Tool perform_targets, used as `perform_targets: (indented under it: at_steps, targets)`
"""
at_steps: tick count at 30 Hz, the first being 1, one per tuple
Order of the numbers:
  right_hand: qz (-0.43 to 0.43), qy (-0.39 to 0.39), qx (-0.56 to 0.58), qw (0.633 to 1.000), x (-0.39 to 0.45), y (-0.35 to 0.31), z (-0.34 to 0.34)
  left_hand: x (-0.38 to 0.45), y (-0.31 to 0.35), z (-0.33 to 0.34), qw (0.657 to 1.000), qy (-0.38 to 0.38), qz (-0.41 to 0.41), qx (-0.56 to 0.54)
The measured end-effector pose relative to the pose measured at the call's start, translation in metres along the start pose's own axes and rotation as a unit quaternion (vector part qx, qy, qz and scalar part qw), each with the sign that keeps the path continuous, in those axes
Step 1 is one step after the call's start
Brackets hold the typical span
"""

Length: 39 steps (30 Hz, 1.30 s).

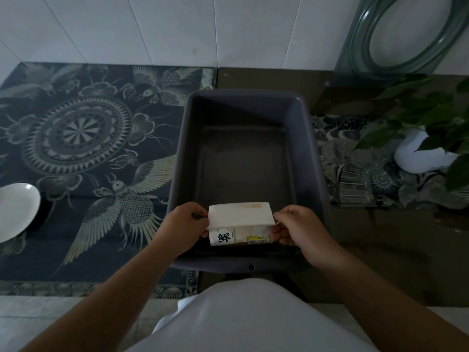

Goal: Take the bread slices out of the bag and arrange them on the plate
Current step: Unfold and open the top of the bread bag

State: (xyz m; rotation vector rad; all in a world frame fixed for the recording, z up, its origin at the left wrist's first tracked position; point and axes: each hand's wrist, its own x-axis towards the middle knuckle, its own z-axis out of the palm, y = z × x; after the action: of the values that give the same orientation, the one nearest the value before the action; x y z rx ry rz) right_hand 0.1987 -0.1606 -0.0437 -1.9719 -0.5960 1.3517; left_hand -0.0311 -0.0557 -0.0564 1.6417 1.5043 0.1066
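Observation:
A white bread bag [241, 223] with a black printed character and a yellow label is held over the near end of a grey plastic bin [182, 148]. My left hand [186, 221] grips the bag's left edge and my right hand [295, 226] grips its right edge. The bag's top flap is folded over toward me. No bread slices show; the bag hides them. A white plate [15, 209] lies at the far left edge of the view, on the patterned cloth, well apart from both hands.
A dark patterned cloth [88, 148] covers the left of the table. A potted plant in a white pot [421, 153] stands at the right, and a greenish glass stand [360, 47] leans at the back right. White tiled wall behind.

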Motion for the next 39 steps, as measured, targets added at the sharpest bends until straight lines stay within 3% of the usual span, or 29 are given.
perform_targets:
  at_steps: [6,12,15,17,23,26,29,31,34,39]
  targets:
    - [0.045,-0.004,0.124,0.991,0.005,0.005,0.003,0.003,-0.002,0.003,0.984,-0.001,-0.074,-0.164]
    - [0.048,-0.018,0.203,0.978,0.002,0.012,0.002,-0.003,-0.008,0.006,0.911,-0.044,-0.138,-0.386]
    - [-0.029,-0.017,0.038,0.999,0.0,0.011,-0.002,-0.004,-0.009,0.007,0.967,-0.015,-0.068,-0.243]
    - [-0.095,-0.004,-0.074,0.993,-0.002,0.009,-0.006,-0.005,-0.007,0.006,0.993,0.0,0.013,-0.121]
    - [-0.184,0.006,-0.128,0.974,-0.005,0.007,-0.005,-0.009,-0.005,0.005,0.991,0.023,0.123,-0.036]
    - [-0.227,-0.005,-0.163,0.96,-0.006,0.007,-0.007,-0.015,-0.003,0.006,0.982,0.035,0.181,0.029]
    - [-0.305,0.05,-0.294,0.905,-0.004,0.009,-0.007,-0.018,0.0,0.003,0.961,0.079,0.251,0.085]
    - [-0.339,0.059,-0.32,0.883,0.001,0.008,-0.007,-0.017,0.003,-0.001,0.95,0.078,0.285,0.099]
    - [-0.305,0.038,-0.286,0.908,0.008,0.002,-0.012,-0.013,0.006,-0.008,0.934,0.075,0.327,0.126]
    - [-0.166,-0.048,-0.139,0.975,0.014,-0.005,-0.009,-0.012,0.017,-0.008,0.864,0.107,0.401,0.286]
